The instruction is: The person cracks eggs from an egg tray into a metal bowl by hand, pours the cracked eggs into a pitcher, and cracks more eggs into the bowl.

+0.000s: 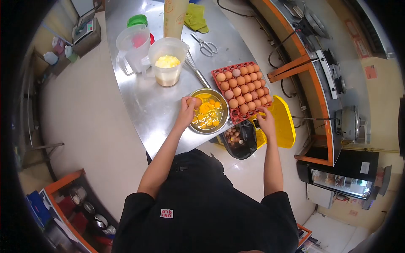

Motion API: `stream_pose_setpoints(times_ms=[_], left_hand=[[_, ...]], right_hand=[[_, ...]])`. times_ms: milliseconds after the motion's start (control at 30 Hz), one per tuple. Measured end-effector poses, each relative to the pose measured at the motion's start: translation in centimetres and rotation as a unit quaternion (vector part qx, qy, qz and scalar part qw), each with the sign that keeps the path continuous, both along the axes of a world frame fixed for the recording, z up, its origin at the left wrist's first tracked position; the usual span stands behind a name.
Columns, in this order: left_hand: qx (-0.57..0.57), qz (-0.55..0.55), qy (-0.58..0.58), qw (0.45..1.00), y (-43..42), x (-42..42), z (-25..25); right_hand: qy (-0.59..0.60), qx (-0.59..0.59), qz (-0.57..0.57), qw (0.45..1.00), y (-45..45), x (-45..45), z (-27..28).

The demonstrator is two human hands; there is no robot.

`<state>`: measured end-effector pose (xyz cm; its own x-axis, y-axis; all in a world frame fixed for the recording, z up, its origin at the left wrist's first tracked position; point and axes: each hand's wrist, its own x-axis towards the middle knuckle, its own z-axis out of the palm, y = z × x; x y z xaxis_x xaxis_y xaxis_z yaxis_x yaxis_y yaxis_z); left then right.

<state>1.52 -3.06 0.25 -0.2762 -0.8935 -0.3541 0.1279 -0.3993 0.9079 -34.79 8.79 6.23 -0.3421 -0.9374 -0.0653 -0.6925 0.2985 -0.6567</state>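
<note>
Fingers of the left hand (184,114) closed on a brown egg (197,102) over the metal bowl (228,112)

The left hand grips the egg at the left side of the bowl's opening, above cracked eggs (206,108), whose many yolks lie in clear whites. The bowl sits near the table's near edge. The right hand (265,121) is at the near right side of the red egg tray (235,117), fingers bent; whether they touch the tray or pinch anything, I cannot tell.

Rows of whole eggs (251,86) fill most of the tray, with bare cups along its near side. It lies just to the right of the bowl. A whisk (203,79) lies beyond the bowl, its handle toward the rim. Farther off are scissors (208,49) and a green cloth (196,18).

To the far left of the bowl, a translucent pitcher (174,47) holds a yellow mass above something paler. Another pitcher (126,44) stands to its left, near a green round item (137,20). All these are on the metal table (132,99).

Below the near right table edge, a black bag (249,139) holds shells (233,136), beside an upright yellow lid or panel (284,123).
</note>
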Motion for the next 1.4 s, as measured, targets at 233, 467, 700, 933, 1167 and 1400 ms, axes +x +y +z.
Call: stream_pose_setpoints(times_ms=[233,467,700,933,1167,1400], left_hand=[[-0.016,0.003,-0.006,1.000,0.1,0.0,-0.3],[-0.012,-0.001,-0.023,1.000,0.2,0.0,0.0],[-0.048,-0.018,-0.032,0.998,0.6,-0.8,-0.4],[-0.110,-0.015,-0.057,0.992,1.6,-4.1,-1.9],[-0.141,0.012,-0.071,0.987,1.2,-3.2,-2.1],[-0.147,0.029,-0.072,0.986,1.0,-3.3,-3.9]], right_hand=[[0.240,-0.049,0.060,0.968,-4.2,6.6,-2.2],[0.208,-0.039,0.040,0.977,-3.7,7.3,-1.6],[-0.497,-0.038,-0.140,0.856,-5.6,9.7,1.1],[-0.305,-0.019,0.023,0.952,-7.8,17.6,-0.9],[-0.371,-0.036,-0.050,0.926,-9.0,18.1,-1.4],[-0.354,0.074,-0.027,0.932,-9.2,18.1,-0.9]])
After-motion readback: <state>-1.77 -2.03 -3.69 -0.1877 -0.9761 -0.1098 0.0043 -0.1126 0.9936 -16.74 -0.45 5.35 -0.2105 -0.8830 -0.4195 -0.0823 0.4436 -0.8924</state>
